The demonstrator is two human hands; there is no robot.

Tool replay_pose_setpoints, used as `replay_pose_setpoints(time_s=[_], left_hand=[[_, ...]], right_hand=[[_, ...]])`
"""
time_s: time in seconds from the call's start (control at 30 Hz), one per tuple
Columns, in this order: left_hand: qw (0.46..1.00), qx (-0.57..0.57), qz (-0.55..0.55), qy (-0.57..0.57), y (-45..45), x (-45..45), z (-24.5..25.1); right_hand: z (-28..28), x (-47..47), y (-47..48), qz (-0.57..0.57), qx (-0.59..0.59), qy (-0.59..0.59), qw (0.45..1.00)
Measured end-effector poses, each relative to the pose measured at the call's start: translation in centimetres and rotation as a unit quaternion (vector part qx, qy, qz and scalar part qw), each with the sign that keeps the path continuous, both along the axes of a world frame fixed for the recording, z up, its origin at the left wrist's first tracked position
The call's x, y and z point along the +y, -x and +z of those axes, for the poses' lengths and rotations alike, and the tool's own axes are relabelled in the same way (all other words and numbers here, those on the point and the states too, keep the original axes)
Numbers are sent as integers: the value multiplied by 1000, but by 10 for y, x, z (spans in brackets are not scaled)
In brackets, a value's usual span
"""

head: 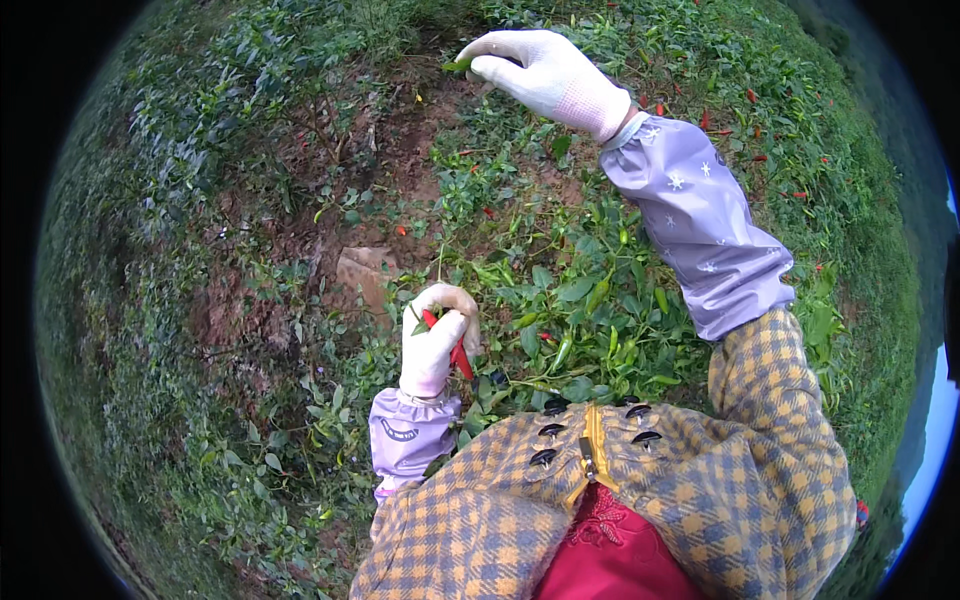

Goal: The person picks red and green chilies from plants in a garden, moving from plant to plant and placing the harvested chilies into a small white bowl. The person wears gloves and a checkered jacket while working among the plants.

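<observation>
My left hand [439,337], in a white knit glove with a lilac sleeve cover, is closed around several red chili peppers [461,360] with some green leaf, low in the middle of the view. Stretched out at the top is my right hand [544,79], gloved in white as well, its thumb and fingers pinching a green leaf or green pepper [456,67]; which of the two cannot be told. Between and to the right of the hands grow chili plants [577,289] bearing green peppers [598,295], with a few red ones low among the leaves.
Chili plants and weeds surround me on all sides. Bare reddish soil [420,142] shows between them, with a pale brown flat piece [366,270], perhaps stone, beside my left hand. More red peppers [705,118] hang at the upper right.
</observation>
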State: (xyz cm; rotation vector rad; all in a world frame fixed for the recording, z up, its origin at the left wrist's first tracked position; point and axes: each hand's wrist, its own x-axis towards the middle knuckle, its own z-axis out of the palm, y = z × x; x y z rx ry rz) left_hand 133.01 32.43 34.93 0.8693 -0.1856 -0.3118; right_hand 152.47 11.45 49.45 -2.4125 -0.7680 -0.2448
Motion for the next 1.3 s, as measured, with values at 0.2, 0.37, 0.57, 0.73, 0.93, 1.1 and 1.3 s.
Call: replay_pose_setpoints(time_s=[0.2,0.37,0.57,0.73,0.93,1.1,1.3], left_hand=[[962,71,95,247,6,19,8],[896,240,126,352,60,25,-51],[836,333,138,415,90,3,-80],[842,380,125,363,85,-11,-74],[862,375,117,319,83,-16,-74],[870,380,137,284,76,-19,-65],[852,402,136,305,78,-22,-70]], right_hand=[[-196,11,-119,6,182,219,959],[-318,0,-130,-90,252,349,898],[-374,-4,-98,-108,273,375,879],[-387,-13,-98,-145,328,293,886],[-398,-15,-104,-157,397,238,872],[-377,-36,-101,-188,536,92,818],[-373,-84,-70,-165,546,83,817]])
